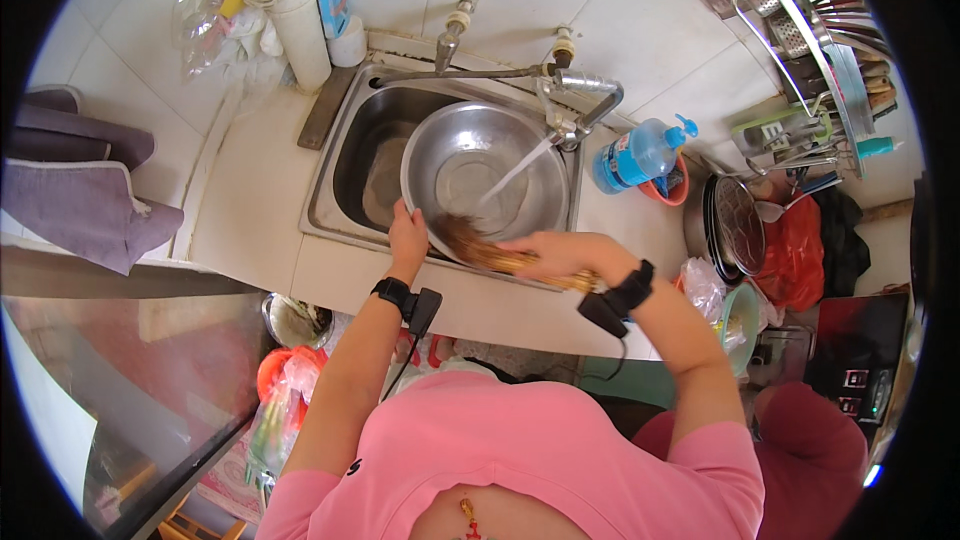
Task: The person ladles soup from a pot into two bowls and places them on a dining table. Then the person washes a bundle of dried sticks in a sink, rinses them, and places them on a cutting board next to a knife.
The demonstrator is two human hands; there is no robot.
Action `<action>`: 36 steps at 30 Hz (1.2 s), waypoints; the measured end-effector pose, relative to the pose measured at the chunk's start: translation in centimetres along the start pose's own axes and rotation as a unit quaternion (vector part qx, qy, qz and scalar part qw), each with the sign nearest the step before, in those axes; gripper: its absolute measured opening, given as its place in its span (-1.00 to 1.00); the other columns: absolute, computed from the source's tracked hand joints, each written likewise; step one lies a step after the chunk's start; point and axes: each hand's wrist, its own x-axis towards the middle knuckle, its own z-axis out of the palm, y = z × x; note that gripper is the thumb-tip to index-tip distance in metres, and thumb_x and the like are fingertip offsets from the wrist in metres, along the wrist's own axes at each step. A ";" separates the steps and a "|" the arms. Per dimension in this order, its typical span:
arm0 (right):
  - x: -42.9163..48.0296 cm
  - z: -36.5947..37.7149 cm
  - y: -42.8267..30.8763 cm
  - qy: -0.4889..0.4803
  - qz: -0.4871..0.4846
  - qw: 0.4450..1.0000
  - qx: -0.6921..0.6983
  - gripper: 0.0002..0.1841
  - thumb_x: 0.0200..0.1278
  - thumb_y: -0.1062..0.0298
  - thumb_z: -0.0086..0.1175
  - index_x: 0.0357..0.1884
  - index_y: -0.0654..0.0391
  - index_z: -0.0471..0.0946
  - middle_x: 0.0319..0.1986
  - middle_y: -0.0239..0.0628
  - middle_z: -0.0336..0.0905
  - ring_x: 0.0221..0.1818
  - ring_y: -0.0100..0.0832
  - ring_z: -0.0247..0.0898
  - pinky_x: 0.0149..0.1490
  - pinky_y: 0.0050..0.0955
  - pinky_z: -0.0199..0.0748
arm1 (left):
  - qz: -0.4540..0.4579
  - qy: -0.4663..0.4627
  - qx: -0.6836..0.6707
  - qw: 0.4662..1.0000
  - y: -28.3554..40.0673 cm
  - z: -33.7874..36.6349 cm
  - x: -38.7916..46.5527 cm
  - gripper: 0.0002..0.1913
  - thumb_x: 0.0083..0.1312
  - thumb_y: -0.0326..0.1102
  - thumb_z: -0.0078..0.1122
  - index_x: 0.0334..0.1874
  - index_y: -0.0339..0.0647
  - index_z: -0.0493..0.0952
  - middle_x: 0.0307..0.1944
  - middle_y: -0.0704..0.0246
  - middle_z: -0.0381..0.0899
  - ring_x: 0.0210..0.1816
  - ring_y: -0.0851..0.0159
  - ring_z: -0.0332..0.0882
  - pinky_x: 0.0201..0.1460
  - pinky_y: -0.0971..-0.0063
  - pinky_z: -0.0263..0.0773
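A large steel basin [538, 165] rests tilted over the sink [367, 157], covering its right side. My left hand [409, 234] grips the basin's near left rim. In my right hand [564, 255] is a pot-scrubbing whisk brush [487, 249] of bundled straw-like strands, its dark bristle end against the basin's near inner wall. From the faucet [574, 136] a stream of water [517, 169] runs into the basin, where a shallow pool shows at the bottom. The brush and right hand are slightly blurred.
Right of the sink stand a blue pump bottle [631, 157] and a small orange bowl [670, 184]. Stacked pans [731, 229] lean farther right below a utensil rack [806, 37]. A wooden board [328, 109] lies along the sink's left edge. White pipes [289, 22] rise behind.
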 end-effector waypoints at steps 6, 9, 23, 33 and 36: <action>6.5 1.8 3.0 0.150 0.285 0.946 -0.033 -0.43 0.27 0.13 -0.08 0.34 -0.05 0.19 -0.17 0.03 0.58 -0.12 0.06 0.49 -0.04 -0.13 0.43 | 0.020 -0.018 -0.035 0.999 0.3 -0.6 -0.1 -0.66 0.37 -0.33 -0.06 0.13 -0.31 0.26 -0.47 0.11 0.59 -0.62 0.10 0.55 -0.50 0.28 0.46; 2.2 2.9 5.5 0.156 0.401 0.901 -0.055 -0.39 0.20 0.16 -0.04 0.34 -0.05 0.18 -0.19 0.06 0.57 -0.13 0.05 0.50 -0.07 -0.13 0.45 | 0.010 -0.034 -0.066 0.997 0.4 -0.7 -0.1 -0.65 0.38 -0.34 -0.08 0.15 -0.32 0.24 -0.48 0.14 0.58 -0.65 0.16 0.54 -0.56 0.33 0.46; -2.5 3.5 5.0 0.162 0.261 0.942 -0.132 -0.43 0.18 0.11 0.06 0.28 -0.15 0.31 0.01 -0.12 0.45 0.02 -0.13 0.41 0.07 -0.25 0.42 | -0.013 -0.053 -0.062 0.997 0.5 -0.8 0.1 -0.61 0.39 -0.36 -0.11 0.21 -0.35 0.20 -0.47 0.14 0.57 -0.68 0.22 0.51 -0.60 0.38 0.46; 6.3 -6.1 9.9 0.083 0.287 0.819 -0.490 -0.53 0.23 0.27 -0.11 0.18 0.23 0.39 0.24 -0.22 0.27 0.40 -0.21 -0.06 0.47 -0.16 -0.27 | -0.040 -0.061 -0.122 0.990 1.0 -1.1 -0.1 -0.63 0.38 -0.38 -0.11 0.19 -0.35 0.20 -0.48 0.19 0.57 -0.75 0.31 0.47 -0.67 0.48 0.44; 3.8 -6.2 10.0 0.241 0.200 0.754 -0.577 -0.54 0.26 0.22 -0.13 0.16 0.23 0.40 0.20 -0.24 0.31 0.32 -0.20 0.09 0.42 -0.12 -0.16 | -0.043 -0.072 -0.112 0.990 1.2 -1.4 0.0 -0.64 0.36 -0.38 -0.08 0.15 -0.36 0.23 -0.41 0.17 0.57 -0.65 0.29 0.53 -0.64 0.48 0.50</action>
